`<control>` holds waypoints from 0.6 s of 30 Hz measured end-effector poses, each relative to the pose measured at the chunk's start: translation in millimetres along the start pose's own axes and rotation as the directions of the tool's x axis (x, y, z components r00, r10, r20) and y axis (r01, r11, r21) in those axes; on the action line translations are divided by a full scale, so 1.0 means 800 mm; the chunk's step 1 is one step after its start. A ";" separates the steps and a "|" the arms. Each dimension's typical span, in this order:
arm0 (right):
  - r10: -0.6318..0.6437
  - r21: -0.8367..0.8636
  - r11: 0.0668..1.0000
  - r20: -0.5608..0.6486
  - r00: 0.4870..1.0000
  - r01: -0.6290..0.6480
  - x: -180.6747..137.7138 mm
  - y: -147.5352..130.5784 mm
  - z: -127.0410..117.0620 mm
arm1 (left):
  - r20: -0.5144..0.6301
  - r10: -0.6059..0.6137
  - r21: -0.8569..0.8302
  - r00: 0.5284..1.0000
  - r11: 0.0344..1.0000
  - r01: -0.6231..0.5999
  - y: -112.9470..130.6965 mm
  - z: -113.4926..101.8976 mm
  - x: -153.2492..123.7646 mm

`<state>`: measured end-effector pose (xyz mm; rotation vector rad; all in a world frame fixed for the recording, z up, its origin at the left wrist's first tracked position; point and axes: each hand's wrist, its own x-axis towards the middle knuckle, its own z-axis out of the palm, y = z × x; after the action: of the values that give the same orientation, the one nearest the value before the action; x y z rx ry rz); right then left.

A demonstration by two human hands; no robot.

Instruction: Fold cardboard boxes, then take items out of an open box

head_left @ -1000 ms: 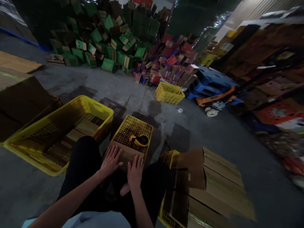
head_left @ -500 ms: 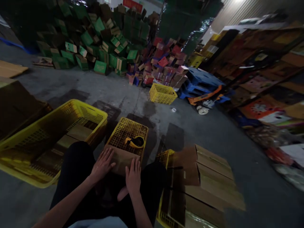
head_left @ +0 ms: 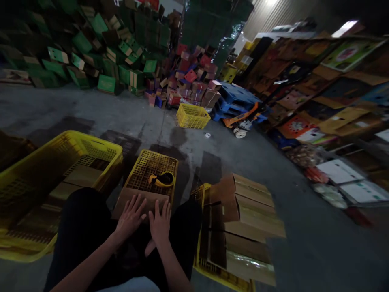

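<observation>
A brown cardboard box [head_left: 123, 200] lies in front of my knees, at the near end of an upturned yellow plastic crate [head_left: 158, 159]. My left hand [head_left: 131, 217] rests on the box with its fingers spread. Close beside it, my right hand [head_left: 159, 224] touches the same box, fingers stretched out and thumb apart. Neither hand grips anything. Just beyond the box, a yellow and black tape dispenser [head_left: 161, 179] sits on the crate's grid. The hands cover part of the box, and its near side is dark.
On the left stands a large yellow crate [head_left: 105, 147] with flat-topped cardboard boxes [head_left: 82, 175] inside. To the right, several cardboard boxes [head_left: 255, 209] rest on another yellow crate [head_left: 199, 259]. Farther off are a yellow basket [head_left: 193, 117], blue pallets [head_left: 238, 95] and an orange pallet jack [head_left: 243, 119].
The view has swung to the right, so the surroundings sit farther left. My left hand has shifted across the box towards my right hand, and the two are closer together.
</observation>
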<state>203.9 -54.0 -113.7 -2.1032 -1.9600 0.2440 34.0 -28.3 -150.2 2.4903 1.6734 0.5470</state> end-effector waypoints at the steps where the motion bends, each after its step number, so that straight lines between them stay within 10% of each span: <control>1: -0.005 0.004 1.000 0.004 1.000 0.005 0.000 -0.003 0.000 | 0.013 0.014 -0.008 1.000 1.000 -0.014 0.007 -0.002 0.000; 18: -0.154 0.005 0.988 0.068 0.986 0.154 -0.019 -0.018 0.001 | 0.121 0.131 0.043 0.984 0.990 -0.137 -0.004 -0.011 -0.011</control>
<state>188.6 -68.2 -110.5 -1.9546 -2.1489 0.2889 25.4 -36.2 -144.8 2.6292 1.5051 0.3644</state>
